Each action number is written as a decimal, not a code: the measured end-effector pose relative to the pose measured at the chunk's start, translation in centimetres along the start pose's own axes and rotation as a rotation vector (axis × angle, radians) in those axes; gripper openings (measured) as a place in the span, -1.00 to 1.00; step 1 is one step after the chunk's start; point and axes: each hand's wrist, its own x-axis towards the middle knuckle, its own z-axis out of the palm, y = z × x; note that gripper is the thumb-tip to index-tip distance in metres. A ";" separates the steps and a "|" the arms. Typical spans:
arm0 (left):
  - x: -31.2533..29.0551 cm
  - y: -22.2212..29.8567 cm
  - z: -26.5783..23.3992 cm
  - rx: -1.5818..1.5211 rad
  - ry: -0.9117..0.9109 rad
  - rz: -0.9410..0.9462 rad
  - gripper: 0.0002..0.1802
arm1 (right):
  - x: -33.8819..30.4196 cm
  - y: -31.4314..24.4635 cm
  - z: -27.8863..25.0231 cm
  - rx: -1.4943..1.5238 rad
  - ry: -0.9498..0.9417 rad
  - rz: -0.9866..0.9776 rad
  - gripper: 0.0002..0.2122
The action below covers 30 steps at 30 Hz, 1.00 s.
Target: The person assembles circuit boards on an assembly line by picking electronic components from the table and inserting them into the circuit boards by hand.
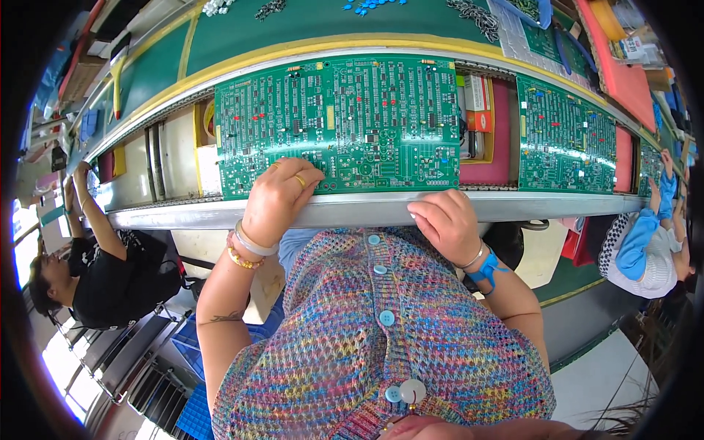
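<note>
A large green circuit board [352, 117] lies in front of me between the rails, crowded with small parts, some of them red. My left hand [282, 192] has its fingers curled together over the board's near edge, left of its middle. Whatever sits under those fingertips, if anything, is hidden. Along the near side runs a long silver metal rail [352, 213]. My right hand [449, 224] is closed over this rail, its fingers bent on the top and its thumb toward the front, near the board's right corner.
A second populated board [565, 136] sits farther right on the line. Beyond the far rail, a green bench [308, 26] carries blue parts [374, 6] and dark parts [477, 16]. Pliers [568, 51] lie at the upper right. One person [110, 279] works left, another [645, 249] right.
</note>
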 end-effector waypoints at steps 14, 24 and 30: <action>4.2 0.9 -3.2 -0.003 0.020 0.084 -0.83 | 8.8 3.8 -6.6 -0.080 0.043 0.224 -0.87; 23.5 -5.5 -0.2 0.116 0.299 0.217 -0.86 | 23.9 19.5 -6.3 -0.548 0.205 0.017 -0.91; 31.4 -7.2 2.8 0.352 0.270 0.086 -0.81 | 24.6 21.0 -5.3 -0.638 0.119 0.082 -0.91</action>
